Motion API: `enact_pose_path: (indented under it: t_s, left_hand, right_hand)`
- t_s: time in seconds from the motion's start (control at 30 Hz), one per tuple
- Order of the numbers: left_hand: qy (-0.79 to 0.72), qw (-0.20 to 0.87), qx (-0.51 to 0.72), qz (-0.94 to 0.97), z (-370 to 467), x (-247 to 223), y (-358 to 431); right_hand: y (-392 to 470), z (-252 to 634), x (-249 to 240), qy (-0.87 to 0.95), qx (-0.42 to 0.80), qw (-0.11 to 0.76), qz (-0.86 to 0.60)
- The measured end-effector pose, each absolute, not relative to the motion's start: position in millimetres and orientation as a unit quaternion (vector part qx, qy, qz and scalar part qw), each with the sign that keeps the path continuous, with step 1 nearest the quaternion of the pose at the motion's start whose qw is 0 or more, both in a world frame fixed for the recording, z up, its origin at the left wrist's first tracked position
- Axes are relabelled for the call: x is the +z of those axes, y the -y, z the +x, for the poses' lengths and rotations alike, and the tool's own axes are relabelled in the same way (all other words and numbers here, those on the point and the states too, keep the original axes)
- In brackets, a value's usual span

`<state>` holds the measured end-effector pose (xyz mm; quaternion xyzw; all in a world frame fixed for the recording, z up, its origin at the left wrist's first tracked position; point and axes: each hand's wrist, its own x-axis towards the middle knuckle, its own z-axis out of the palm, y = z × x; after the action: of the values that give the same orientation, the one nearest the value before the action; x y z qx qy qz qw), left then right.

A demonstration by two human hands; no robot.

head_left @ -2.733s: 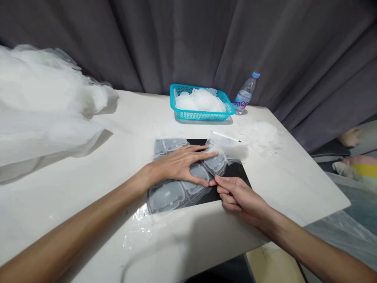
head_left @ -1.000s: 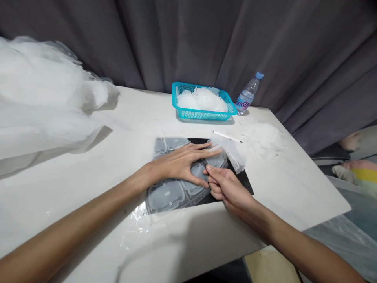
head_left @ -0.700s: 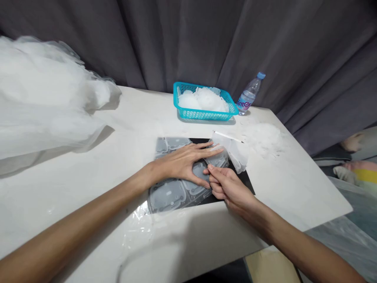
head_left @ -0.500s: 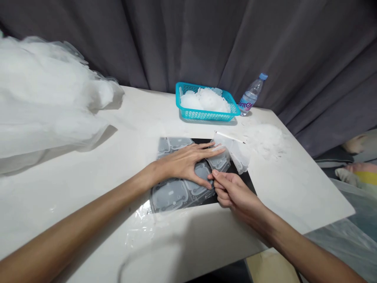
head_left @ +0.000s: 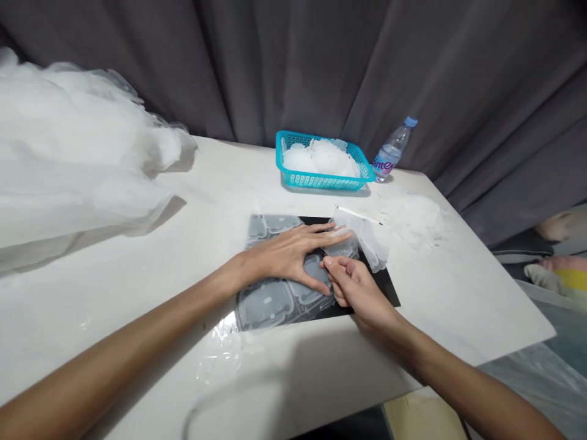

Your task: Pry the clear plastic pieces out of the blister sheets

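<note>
A translucent plastic sheet with rounded moulded shapes (head_left: 266,304) lies over a black mat (head_left: 387,287) on the white table. My left hand (head_left: 293,253) is spread flat on the sheet, thumb and fingers wide apart. Close to its thumb, my right hand (head_left: 351,281) is closed in a pinch at the sheet's right part; what lies between its fingertips is too small to make out. Loose translucent pieces (head_left: 373,244) rest on the mat's upper right, beside a thin white stick (head_left: 360,215).
A blue basket (head_left: 325,181) of white translucent pieces and a water bottle (head_left: 387,153) stand at the back. Thin white scraps (head_left: 415,220) lie right. A big white plastic bundle (head_left: 77,146) fills the left. Part of a person (head_left: 557,227) shows at the right edge.
My right hand has moved slightly up and left, its pinch now nearer the gap between my left thumb and forefinger. My left hand stays spread in place.
</note>
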<state>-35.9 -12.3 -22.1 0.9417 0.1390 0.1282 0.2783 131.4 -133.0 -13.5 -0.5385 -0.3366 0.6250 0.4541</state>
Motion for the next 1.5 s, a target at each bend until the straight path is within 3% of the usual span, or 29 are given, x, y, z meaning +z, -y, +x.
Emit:
enact_pose_path:
  t_s: [0.27,0.47,0.57,0.73,0.83,1.07,1.23,1.4,1.5]
  left_hand:
    - [-0.141,0.275,0.118,0.944,-36.1,-20.5,11.9]
    - [-0.152,0.267,0.114,0.945,-37.6,-15.9,12.6]
    - [-0.158,0.265,0.105,0.945,-38.0,-14.9,13.1]
    - [-0.169,0.279,0.108,0.939,-40.6,-9.8,19.0]
    - [-0.203,0.295,0.107,0.928,-45.4,-2.5,22.3]
    - [-0.274,0.231,0.035,0.933,-65.4,21.7,24.9]
    - [-0.307,0.225,-0.057,0.923,-76.6,47.0,23.7]
    - [-0.437,0.254,-0.097,0.857,-93.5,72.8,3.9]
    - [-0.552,0.135,-0.046,0.822,-97.5,68.5,-7.4]
  right_hand:
    - [125.0,131.7,-19.0,0.342,0.617,0.452,-0.547]
    - [154.0,149.6,-21.2,0.411,0.579,0.396,-0.582]
    - [179.5,167.1,-17.9,0.496,0.461,0.381,-0.629]
    - [186.9,200.4,-12.3,0.576,0.137,0.375,-0.713]
    - [169.3,216.4,-16.6,0.602,0.076,0.361,-0.708]
    - [146.2,231.5,-28.3,0.686,0.141,0.352,-0.621]
    - [143.0,238.6,-12.5,0.657,0.288,0.377,-0.586]
    - [126.0,249.0,13.5,0.679,0.503,0.256,-0.47]
    - [113.4,248.1,21.0,0.683,0.582,0.174,-0.405]
